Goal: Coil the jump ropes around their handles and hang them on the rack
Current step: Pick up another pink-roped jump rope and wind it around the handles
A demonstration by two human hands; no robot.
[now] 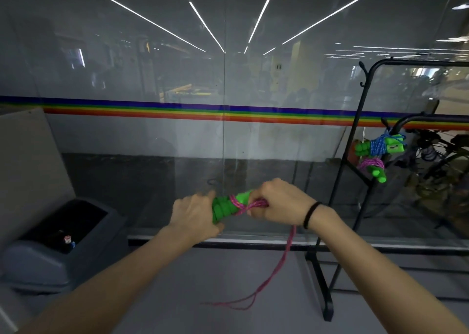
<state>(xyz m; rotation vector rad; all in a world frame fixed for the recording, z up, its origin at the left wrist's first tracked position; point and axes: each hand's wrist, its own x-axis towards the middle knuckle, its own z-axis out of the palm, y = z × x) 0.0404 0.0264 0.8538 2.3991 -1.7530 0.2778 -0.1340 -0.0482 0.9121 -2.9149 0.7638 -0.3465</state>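
Gripping green handles [228,205] between left hand [194,213] and right hand [281,200]

Dim indoor scene, ceiling strip lights [203,26] reflected in glass [152,130], soft blur, edges bowed

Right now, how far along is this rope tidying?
Two coiled ropes, a blue one and a pink one, already hang on the black rack. The left hand grips green handles while the right hand winds the pink rope; a long tail remains. Hanging comes after.
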